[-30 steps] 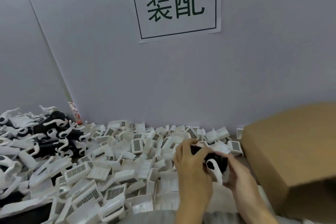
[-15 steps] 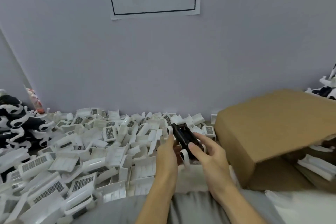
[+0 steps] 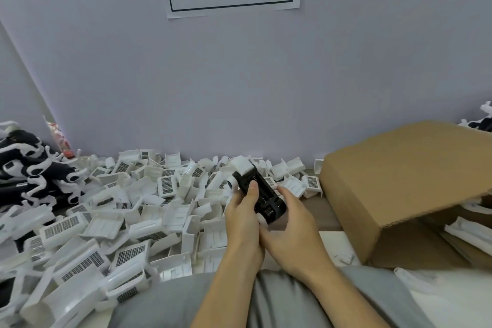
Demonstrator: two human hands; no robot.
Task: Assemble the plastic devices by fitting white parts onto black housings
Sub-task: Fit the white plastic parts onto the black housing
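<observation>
1. Cardboard box (image 3: pixel 399 181) at the right, lying open toward the viewer — stiff but easily dented, well clear of both hands; white mouldings just visible inside its mouth.
2. Heap of loose white parts (image 3: pixel 111 226) across the left and middle of the bench, many with dark grilles — thin-walled, light, likely slippery and apt to slide if dug into; best lifted by the solid side walls, not the grille face.
3. Stack of finished black-and-white units (image 3: pixel 34 176) at far left against the wall, apart from the work.
4. Black housing (image 3: pixel 262 196) held up over the near edge of the heap, tilted with its long axis running away and to the left. Rigid moulded plastic, probably light and smooth — safest held along the long edges, away from the open recesses.
5. Left hand (image 3: pixel 243 217) wrapped around the housing's left flank, thumb laid on the upper face.
6. Right hand (image 3: pixel 288 224) cupped under the lower right end, fingers curled beneath it — a supporting hold, not a pinch.
7. White cap (image 3: pixel 241 164) sitting on the housing's far end; fully clicked home or not — cannot tell. Small snap tabs likely fragile, so square pressure rather than twisting.
</observation>
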